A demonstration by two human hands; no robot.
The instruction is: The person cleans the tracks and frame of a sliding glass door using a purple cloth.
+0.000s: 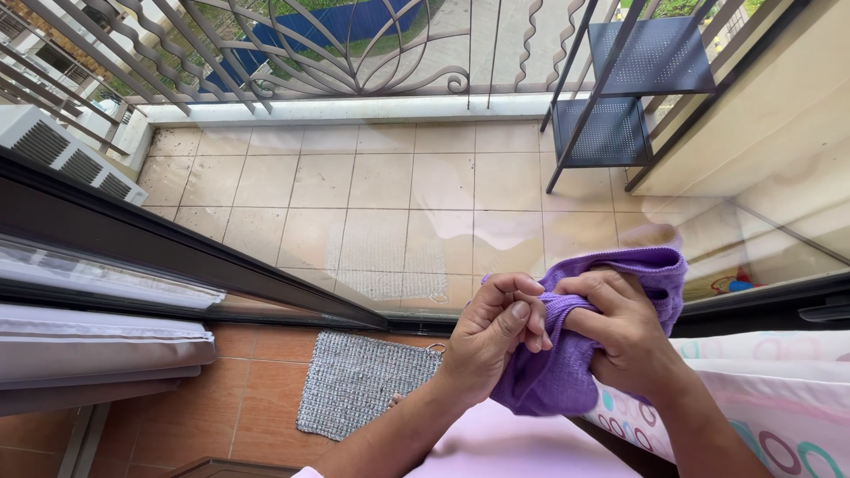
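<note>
Purple cloth (567, 372) (partly hidden) btwn hands

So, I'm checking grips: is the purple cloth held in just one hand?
No, both the left hand and the right hand grip the purple cloth.

— Where are you standing?
— You're in a home, at a glass balcony door (425, 239): tiled balcony floor (372, 186), wrought-iron railing (310, 53), grey doormat (359, 382), patterned bedsheet (761, 398) beside you.
</note>
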